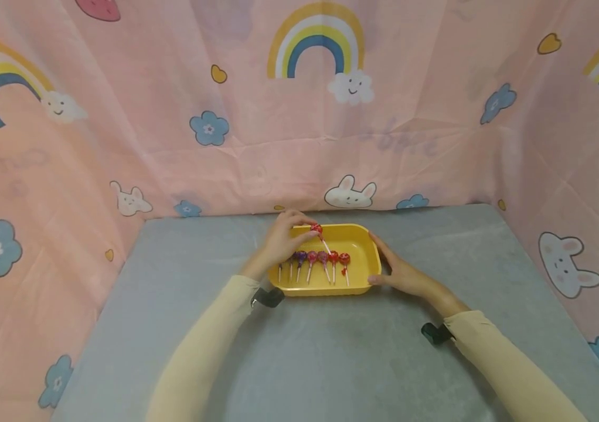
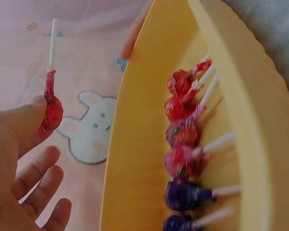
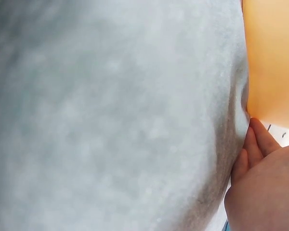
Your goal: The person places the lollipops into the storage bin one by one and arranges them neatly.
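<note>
A red-wrapped lollipop [image 1: 316, 228] is pinched by its head between the thumb and finger of my left hand [image 1: 282, 237], over the back left part of a yellow tray [image 1: 326, 292]. In the left wrist view the pinched lollipop [image 2: 53, 113] has its white stick free, and the other fingers of that hand are loosely bent. Inside the tray several lollipops stand in a row: dark purple ones [image 2: 180, 195], pink ones [image 2: 183, 161] and red ones [image 2: 180, 107]. My right hand [image 1: 405, 276] holds the tray's right end, thumb at the front corner, fingers along the side.
A grey cloth [image 1: 331, 357] covers the table under the tray. Behind and at both sides hangs a pink curtain [image 1: 278, 152] printed with rainbows, rabbits and flowers. Dark wrist cameras [image 1: 269, 298] sit at both cuffs.
</note>
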Demonstrator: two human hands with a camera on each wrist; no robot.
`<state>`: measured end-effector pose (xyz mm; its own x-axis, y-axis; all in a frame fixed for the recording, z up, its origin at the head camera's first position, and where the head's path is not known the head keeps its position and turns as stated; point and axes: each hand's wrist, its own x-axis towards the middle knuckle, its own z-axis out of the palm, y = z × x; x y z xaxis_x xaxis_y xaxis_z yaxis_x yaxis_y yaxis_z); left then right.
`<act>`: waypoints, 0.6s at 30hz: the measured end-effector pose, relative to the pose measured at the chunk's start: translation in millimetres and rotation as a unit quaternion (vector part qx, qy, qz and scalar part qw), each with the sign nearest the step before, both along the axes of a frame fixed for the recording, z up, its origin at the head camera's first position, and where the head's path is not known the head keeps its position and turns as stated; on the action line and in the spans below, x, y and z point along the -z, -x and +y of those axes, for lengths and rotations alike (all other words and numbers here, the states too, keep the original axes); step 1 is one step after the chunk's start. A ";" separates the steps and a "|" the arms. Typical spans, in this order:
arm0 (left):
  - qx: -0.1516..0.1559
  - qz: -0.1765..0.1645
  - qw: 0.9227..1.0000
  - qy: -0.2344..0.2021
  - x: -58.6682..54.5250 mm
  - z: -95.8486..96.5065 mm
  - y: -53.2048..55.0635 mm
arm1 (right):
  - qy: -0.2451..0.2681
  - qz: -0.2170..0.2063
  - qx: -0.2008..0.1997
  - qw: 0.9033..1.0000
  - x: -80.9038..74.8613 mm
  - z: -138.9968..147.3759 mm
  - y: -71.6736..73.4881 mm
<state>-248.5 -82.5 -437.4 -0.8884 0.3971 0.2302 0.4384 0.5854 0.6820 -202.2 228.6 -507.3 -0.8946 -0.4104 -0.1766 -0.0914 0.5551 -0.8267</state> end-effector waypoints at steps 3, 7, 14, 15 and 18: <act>0.026 -0.015 1.000 0.003 2.7 16.3 4.1 | 0.003 0.001 -0.001 1.000 0.1 0.3 -0.3; 0.053 -0.045 0.997 0.014 9.3 36.0 9.0 | 0.000 0.004 -0.002 1.000 -1.2 0.4 -1.1; 0.076 -0.067 0.994 0.052 21.8 61.2 14.1 | 0.000 0.001 -0.007 1.000 -2.8 0.4 -2.0; 0.081 -0.060 0.993 0.059 24.0 64.0 15.0 | 0.001 -0.001 -0.007 1.000 -2.7 0.6 -1.9; 0.091 -0.046 0.992 0.079 29.1 71.0 16.8 | 0.007 0.003 -0.012 1.000 -1.7 2.1 -1.3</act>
